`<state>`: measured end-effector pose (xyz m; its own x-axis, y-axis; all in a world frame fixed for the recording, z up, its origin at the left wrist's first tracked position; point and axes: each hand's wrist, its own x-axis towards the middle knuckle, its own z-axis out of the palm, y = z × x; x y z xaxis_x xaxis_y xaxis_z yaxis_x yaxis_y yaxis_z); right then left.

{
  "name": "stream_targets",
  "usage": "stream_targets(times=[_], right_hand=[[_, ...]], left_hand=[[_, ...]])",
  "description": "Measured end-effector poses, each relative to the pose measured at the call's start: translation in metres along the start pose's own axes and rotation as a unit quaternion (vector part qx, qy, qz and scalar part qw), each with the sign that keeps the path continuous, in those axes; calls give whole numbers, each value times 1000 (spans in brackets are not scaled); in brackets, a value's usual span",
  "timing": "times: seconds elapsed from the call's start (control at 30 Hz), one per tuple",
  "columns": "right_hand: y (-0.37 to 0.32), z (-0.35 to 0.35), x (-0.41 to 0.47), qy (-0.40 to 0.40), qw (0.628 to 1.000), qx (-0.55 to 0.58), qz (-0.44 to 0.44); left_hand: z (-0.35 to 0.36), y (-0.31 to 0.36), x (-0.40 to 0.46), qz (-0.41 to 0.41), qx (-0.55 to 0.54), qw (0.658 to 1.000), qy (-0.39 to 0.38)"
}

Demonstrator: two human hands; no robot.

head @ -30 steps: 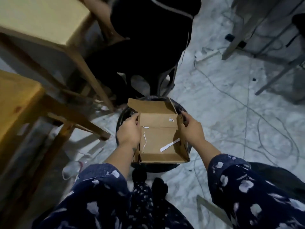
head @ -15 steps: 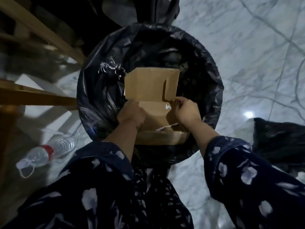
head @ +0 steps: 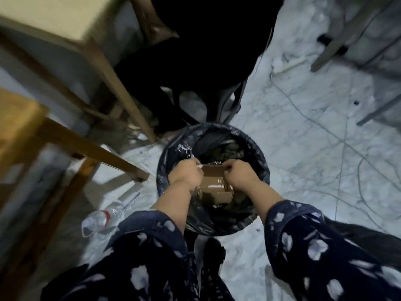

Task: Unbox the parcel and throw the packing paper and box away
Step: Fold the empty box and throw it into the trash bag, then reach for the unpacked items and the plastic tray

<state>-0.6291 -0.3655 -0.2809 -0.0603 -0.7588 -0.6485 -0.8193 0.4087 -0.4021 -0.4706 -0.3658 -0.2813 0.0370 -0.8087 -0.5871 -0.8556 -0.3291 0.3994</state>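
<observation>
Both hands hide the cardboard box's [head: 213, 185] far edge (bin contents [head: 227, 152] too dark), wooden furniture [head: 71, 51] blurred.

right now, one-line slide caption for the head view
Both hands, left hand and right hand, push the cardboard box into the black-lined bin.

Likely a home: marble floor [head: 303, 148], wooden stools [head: 121, 92]

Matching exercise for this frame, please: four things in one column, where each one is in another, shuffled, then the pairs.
1. box
2. bottle
3. bin
4. left hand

A. lying on the floor, left of the bin
B. standing on the marble floor, lined with a black bag
C. gripping the box's left side
D. held over the bin's mouth, between both hands

Pairs: 1-D, 2-A, 3-B, 4-C
</observation>
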Motion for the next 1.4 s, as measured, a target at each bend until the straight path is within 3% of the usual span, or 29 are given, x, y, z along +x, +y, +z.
stream_targets(times=[0.2, 0.33, 0.53, 0.7, 0.97, 1.4], right_hand=[[-104, -51, -90, 24, 985, -58, -161], [-182, -56, -137, 44, 968, -96, -230], [-301, -23, -190, 11, 928, -137, -347], [-387, 27, -211, -7, 905, -164, -392], [-490, 93, -220, 18, 893, -185, -410], [-542, 130, -149, 67, 907, -261, -324]], left_hand=[[-109, -3, -96, 3, -27, 994, 110], [-171, -36, -152, -37, -49, 981, 184], [-249, -118, -214, -108, -94, 951, 274], [-296, -201, -245, -166, -117, 923, 328], [-351, -329, -264, -219, -128, 893, 372], [-382, -433, -231, -278, -147, 846, 430]])
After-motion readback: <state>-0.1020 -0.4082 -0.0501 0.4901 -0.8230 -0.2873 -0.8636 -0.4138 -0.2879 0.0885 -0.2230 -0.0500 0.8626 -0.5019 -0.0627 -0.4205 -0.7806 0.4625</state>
